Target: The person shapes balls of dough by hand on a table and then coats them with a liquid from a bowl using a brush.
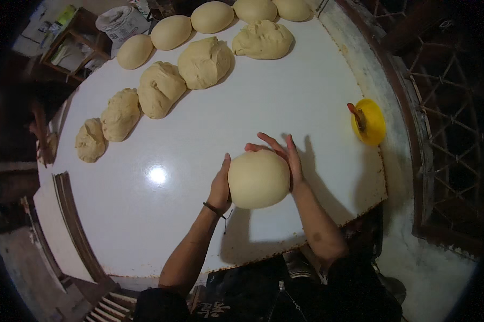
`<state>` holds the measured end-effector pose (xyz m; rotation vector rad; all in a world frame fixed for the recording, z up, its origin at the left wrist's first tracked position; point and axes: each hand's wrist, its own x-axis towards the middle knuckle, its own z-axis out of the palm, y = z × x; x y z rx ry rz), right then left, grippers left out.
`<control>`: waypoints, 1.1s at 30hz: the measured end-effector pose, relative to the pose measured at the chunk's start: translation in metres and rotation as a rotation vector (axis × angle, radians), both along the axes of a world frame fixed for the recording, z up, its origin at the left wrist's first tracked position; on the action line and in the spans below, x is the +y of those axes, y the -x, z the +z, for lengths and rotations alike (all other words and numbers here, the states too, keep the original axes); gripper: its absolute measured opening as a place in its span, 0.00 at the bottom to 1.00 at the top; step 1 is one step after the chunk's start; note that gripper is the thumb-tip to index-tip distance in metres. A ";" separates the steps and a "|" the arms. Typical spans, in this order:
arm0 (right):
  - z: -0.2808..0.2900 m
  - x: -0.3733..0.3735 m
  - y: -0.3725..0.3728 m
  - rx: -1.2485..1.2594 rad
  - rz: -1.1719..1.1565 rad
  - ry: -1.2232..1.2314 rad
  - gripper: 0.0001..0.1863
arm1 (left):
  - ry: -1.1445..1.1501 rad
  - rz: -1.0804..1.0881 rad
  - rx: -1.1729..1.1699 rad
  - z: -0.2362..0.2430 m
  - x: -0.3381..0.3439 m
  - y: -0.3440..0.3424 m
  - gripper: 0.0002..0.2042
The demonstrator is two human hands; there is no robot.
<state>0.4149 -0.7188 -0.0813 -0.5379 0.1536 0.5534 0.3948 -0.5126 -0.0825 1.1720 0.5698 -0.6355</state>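
Between my two hands is a large, smooth, pale dough ball (259, 180), seemingly raised off the white tabletop, as its shadow falls apart from it. My left hand (220, 187) presses against its left side, thumb pointing up; a dark cord circles that wrist. On the far right side my right hand (291, 161) cups the dough, its fingers spread and partly hidden behind it. Farther off, several rough dough lumps (161, 90) lie in a slanting row. Behind them runs a row of smooth dough balls (171, 32).
A yellow bowl (375, 126) with a red-handled tool in it sits at the table's right edge. Metal lattice (446, 123) stands beyond that edge. At far left are a wooden shelf (76, 40) and a white sack (122, 24). Another person's hand (40, 129) shows at the left edge.
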 end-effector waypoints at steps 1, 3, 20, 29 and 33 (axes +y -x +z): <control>-0.001 -0.014 -0.027 -0.185 0.087 0.385 0.42 | -0.166 -0.135 -0.127 0.005 0.001 -0.017 0.34; -0.017 -0.035 -0.085 -0.696 0.024 1.096 0.42 | -1.083 -0.004 -0.704 -0.055 0.013 -0.038 0.33; -0.035 0.058 0.142 -0.276 0.287 0.884 0.21 | -0.426 -0.285 -0.584 -0.003 0.085 0.162 0.22; -0.015 0.061 0.126 -0.737 -0.095 1.506 0.24 | -0.343 -0.167 -0.475 -0.001 0.085 0.130 0.29; -0.051 0.006 0.165 -0.192 -0.286 0.814 0.38 | -0.160 -0.170 -0.506 -0.002 0.061 0.127 0.29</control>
